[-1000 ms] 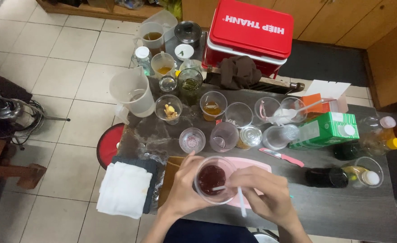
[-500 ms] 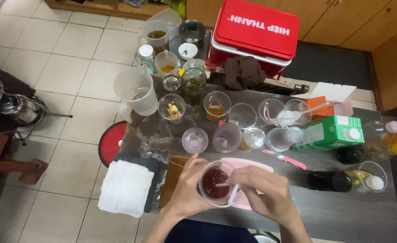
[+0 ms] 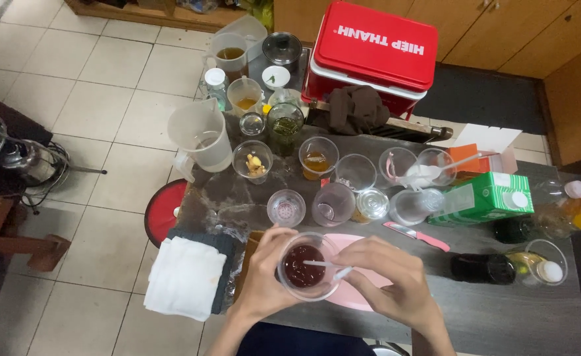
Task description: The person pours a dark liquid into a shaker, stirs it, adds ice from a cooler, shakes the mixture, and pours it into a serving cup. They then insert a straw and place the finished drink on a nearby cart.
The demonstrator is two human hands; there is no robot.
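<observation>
a crowded row of clear cups blocks the way straight ahead, with the green carton and dark bottle closing the right. bare dark table lies open at the near right; the folded white cloth fills the left edge.

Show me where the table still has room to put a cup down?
Bare tabletop lies right of the right hand, below the pink knife and dark bottle. Around the green carton and clear cups it's crowded.

Left hand grips clear cup of dark liquid; right hand holds white spoon inside.
</observation>
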